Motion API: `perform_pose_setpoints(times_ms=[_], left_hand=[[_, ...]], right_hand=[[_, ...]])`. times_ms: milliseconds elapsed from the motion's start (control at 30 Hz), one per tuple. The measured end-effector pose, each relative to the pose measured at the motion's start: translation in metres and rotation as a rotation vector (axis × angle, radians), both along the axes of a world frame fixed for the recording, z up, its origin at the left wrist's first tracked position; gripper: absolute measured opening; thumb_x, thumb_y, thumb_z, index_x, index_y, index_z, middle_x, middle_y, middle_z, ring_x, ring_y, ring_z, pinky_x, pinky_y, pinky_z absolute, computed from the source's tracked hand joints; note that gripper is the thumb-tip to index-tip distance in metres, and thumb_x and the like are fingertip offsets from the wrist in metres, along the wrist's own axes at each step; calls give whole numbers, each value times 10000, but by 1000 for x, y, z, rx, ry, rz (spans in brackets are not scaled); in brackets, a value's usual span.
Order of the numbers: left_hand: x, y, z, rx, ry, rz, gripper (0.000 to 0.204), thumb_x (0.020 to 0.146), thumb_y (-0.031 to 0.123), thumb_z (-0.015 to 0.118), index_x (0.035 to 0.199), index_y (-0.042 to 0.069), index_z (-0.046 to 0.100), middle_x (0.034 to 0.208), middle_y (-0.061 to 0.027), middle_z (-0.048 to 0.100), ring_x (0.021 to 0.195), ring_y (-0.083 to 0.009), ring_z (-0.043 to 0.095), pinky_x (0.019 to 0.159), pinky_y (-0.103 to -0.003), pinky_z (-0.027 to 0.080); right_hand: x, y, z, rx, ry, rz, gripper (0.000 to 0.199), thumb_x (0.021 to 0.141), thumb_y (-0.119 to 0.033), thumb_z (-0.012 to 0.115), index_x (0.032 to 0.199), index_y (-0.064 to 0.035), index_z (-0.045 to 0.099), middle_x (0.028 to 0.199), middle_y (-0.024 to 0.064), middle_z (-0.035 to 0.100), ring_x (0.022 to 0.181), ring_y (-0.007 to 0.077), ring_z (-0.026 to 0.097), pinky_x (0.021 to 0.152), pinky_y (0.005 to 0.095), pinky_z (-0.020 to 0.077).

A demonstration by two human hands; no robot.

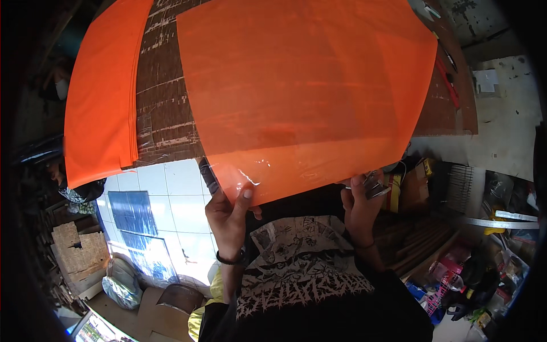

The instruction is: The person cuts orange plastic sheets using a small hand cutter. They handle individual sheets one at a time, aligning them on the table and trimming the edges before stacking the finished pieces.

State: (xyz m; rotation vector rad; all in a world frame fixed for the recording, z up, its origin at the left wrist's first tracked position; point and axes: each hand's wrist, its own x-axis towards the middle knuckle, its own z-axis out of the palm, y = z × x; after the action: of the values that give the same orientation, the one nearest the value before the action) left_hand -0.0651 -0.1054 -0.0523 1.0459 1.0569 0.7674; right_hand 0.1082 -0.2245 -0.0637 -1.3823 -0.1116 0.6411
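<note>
A large, thin, see-through orange sheet (pixel 307 85) spreads over the brown table and hangs past its near edge. My left hand (pixel 228 214) pinches the sheet's near left corner, thumb on top. At the near edge, further right, my right hand (pixel 362 205) is closed with its thumb up against the sheet's rim. A shiny metallic thing (pixel 375 187) sticks out from that hand; its kind cannot be made out. Beside the sheet on the left lies a stack of folded orange sheets (pixel 105 91), draped over the table's near edge.
The brown table (pixel 168 114) has a scuffed, streaked top. A red-handled tool (pixel 447 82) lies at its right. White floor tiles (pixel 188 214) show below left. Cluttered goods (pixel 456 279) fill the lower right, near pale metal strips (pixel 501 222). A wooden board (pixel 80 251) leans at left.
</note>
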Motion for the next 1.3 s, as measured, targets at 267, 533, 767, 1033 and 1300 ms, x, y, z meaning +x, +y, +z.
perform_pose_setpoints(times_ms=[267,533,767,1033,1300], left_hand=[[9,-3,-7,-83,-2,-28,147,809,73,652,898,-38,610,760,-90,658,497,-75,538,446,-194,430],[4,1,-3,-124,-21,-69,201,834,96,627,976,-41,587,778,-87,650,517,-85,552,483,-206,454],[5,3,-3,-191,-63,-77,220,882,169,574,928,-42,614,719,-69,625,534,-100,564,507,-219,466],[5,4,1,-166,-41,-110,227,885,177,570,895,-43,624,687,-64,619,543,-102,574,514,-222,476],[-6,3,-8,-90,-137,-171,310,943,208,453,913,-59,609,696,-94,620,600,-131,597,584,-253,492]], right_hand=[[10,6,7,-2,-69,-120,429,839,-83,578,1216,-62,376,826,6,498,516,45,395,377,167,273],[11,19,16,-60,-135,-107,356,839,-103,589,1151,-64,422,839,17,518,519,60,433,394,175,302],[12,25,21,-68,-158,-119,262,858,-105,563,1081,-54,436,684,27,518,515,79,468,410,198,341],[13,25,19,-122,-127,-178,328,866,-111,547,1163,-52,420,669,30,518,496,86,473,410,200,348],[11,22,26,-114,-135,-96,371,843,-142,582,1160,-59,410,801,35,540,535,74,469,396,191,330]])
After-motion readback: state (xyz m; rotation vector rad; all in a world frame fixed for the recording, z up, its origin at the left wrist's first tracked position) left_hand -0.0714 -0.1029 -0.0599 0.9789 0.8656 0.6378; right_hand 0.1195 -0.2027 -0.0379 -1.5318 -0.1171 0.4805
